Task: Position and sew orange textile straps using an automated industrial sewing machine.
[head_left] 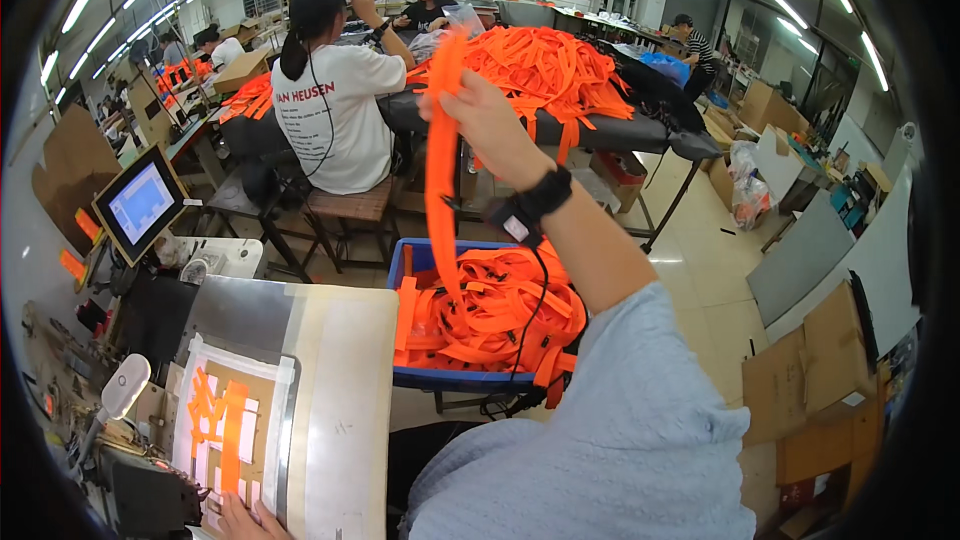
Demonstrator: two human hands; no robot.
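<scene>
My right hand (480, 120) is raised in front of me, gripping an orange strap (440, 210) that hangs down over a blue bin (480, 372) of tangled orange straps with dark clips (480, 310). A dark band with a device and a black cord is on that wrist. At the lower left, my left hand (255, 520) rests with fingers apart on a template board (270, 440) at the lower end of a laid orange strip (234, 435). Shorter orange pieces (203, 405) lie beside that strip, and the board sits on a metal plate (340, 390).
A machine screen (140, 200) and lamp (125, 388) stand at left. Ahead, a padded table (650, 137) bears an orange strap pile (530, 70). A person in a white shirt (335, 125) sits there; other workers are farther back. Cardboard boxes (810, 370) stand at right.
</scene>
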